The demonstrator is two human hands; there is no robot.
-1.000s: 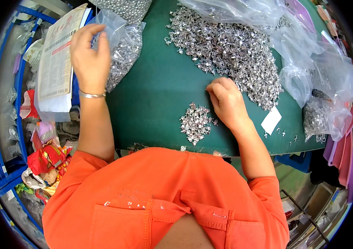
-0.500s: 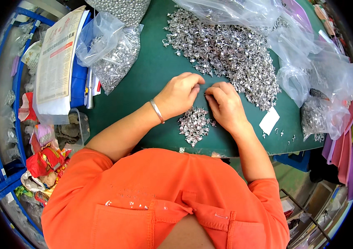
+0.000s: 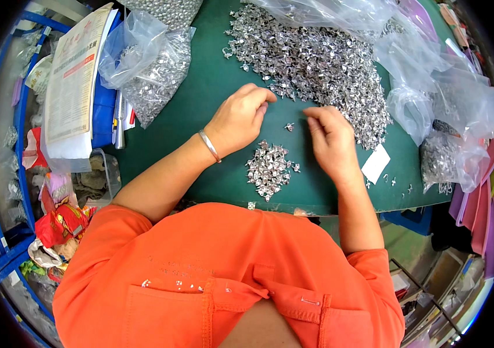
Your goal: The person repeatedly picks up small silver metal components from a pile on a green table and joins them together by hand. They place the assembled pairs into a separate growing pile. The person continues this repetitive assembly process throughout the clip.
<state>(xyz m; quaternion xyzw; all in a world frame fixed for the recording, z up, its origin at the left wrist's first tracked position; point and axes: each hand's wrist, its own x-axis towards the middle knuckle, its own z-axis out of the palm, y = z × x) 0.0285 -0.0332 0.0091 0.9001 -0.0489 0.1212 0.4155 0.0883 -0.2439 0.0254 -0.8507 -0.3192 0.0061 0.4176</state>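
Observation:
On the green tabletop, my left hand (image 3: 240, 116), with a metal bangle on its wrist, is loosely bent, its fingertips apart from the thumb and no piece visible in them. My right hand (image 3: 334, 142) is half curled beside the large heap of small silvery metal pieces (image 3: 316, 64), thumb and index finger apart, nothing showing between them. One loose metal piece (image 3: 289, 126) lies between the hands, touched by neither. Nearer my body sits a small pile of similar shiny pieces (image 3: 270, 169).
Clear plastic bags (image 3: 412, 75) partly cover the heap. A bag of metal parts (image 3: 157, 81) lies at left, beside a newspaper (image 3: 76, 75) on a blue bin (image 3: 105, 113). A white card (image 3: 376, 164) and a filled bag (image 3: 440, 159) are at right.
My hands have drawn apart, the right moving right and the left slightly left and up. A single metal piece now shows between them. The view has shifted slightly.

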